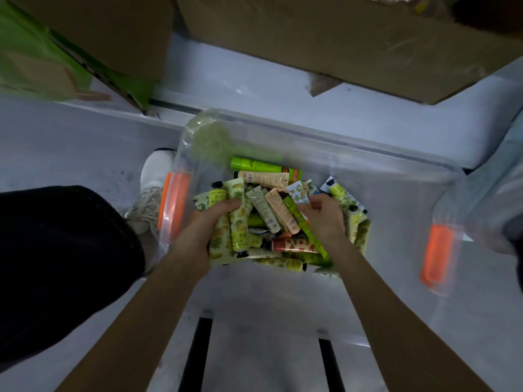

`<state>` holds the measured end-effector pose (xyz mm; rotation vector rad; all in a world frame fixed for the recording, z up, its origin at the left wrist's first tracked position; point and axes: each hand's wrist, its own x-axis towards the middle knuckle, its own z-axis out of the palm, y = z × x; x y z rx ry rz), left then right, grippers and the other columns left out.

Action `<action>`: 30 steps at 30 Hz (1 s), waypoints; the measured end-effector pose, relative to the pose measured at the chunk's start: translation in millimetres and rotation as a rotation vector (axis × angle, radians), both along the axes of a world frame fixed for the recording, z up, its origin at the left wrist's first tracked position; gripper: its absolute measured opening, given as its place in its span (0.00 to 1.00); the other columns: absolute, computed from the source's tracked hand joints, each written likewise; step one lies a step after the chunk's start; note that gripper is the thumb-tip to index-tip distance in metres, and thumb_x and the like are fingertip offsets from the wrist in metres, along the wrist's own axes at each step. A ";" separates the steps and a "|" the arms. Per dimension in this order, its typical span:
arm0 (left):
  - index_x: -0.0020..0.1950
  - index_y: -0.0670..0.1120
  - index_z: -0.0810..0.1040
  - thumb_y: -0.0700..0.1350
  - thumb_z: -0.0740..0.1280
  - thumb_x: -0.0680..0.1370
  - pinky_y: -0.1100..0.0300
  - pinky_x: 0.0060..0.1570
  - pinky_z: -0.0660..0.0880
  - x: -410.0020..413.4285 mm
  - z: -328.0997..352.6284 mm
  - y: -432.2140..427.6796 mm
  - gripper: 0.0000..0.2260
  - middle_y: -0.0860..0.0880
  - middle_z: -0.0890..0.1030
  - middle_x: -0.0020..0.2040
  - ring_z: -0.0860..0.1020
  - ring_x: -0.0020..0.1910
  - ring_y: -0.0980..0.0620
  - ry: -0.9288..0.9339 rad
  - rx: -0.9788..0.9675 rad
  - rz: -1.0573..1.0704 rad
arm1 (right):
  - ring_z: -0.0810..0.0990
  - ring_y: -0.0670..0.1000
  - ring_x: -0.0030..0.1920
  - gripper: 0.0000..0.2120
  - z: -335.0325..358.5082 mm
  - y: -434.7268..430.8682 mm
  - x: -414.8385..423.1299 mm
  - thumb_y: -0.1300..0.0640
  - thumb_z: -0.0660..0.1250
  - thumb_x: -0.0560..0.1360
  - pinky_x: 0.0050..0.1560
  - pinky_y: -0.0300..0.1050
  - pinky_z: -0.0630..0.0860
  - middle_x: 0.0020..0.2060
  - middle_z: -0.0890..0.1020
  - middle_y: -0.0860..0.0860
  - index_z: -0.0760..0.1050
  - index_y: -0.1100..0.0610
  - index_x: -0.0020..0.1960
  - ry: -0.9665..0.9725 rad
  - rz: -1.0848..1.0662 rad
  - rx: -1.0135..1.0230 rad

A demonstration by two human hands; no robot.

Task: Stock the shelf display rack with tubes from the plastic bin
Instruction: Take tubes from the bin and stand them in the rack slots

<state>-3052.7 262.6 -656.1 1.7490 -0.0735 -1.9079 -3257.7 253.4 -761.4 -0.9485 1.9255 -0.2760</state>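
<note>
left grip (203, 230): clutched several tubes (237, 222)
right grip (322, 216): curled round another of the tubes
bin (353, 149): clear, on floor (70, 142), tubes heaped inside

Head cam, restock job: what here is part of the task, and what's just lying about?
Job:
plastic bin
tubes piled in it
left hand, gripping a bundle of them
right hand, pinching one in the pile

Lying about:
cardboard boxes beyond the bin
green carton, far left

The display rack is not in view.
</note>
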 end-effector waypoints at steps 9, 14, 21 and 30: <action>0.53 0.43 0.83 0.46 0.73 0.68 0.43 0.45 0.81 -7.3 28.7 4.2 0.15 0.40 0.85 0.50 0.84 0.47 0.40 0.020 -0.010 -0.043 | 0.77 0.52 0.49 0.04 91.4 11.0 8.6 0.60 0.68 0.75 0.46 0.47 0.74 0.49 0.77 0.54 0.76 0.57 0.50 -0.741 -0.391 0.046; 0.48 0.45 0.83 0.43 0.72 0.73 0.49 0.37 0.82 -14.3 83.1 4.8 0.06 0.42 0.86 0.44 0.85 0.39 0.45 0.103 -0.095 -0.027 | 0.77 0.55 0.52 0.12 169.9 -5.6 12.9 0.61 0.70 0.72 0.50 0.52 0.72 0.50 0.78 0.57 0.73 0.59 0.54 -0.809 -0.087 0.003; 0.65 0.47 0.75 0.58 0.82 0.53 0.44 0.56 0.77 -3.4 173.3 -8.2 0.43 0.42 0.79 0.63 0.79 0.58 0.42 0.041 -0.315 -0.072 | 0.78 0.57 0.46 0.18 294.7 -31.7 25.6 0.59 0.67 0.76 0.42 0.44 0.78 0.48 0.78 0.66 0.69 0.71 0.58 -0.631 0.221 -0.206; 0.58 0.45 0.77 0.48 0.77 0.66 0.46 0.44 0.81 9.9 311.7 -18.1 0.23 0.42 0.84 0.51 0.84 0.48 0.42 -0.044 -0.693 -0.092 | 0.83 0.52 0.33 0.02 453.8 -37.9 36.7 0.62 0.64 0.77 0.39 0.45 0.81 0.35 0.84 0.54 0.73 0.56 0.48 -0.498 0.408 -0.525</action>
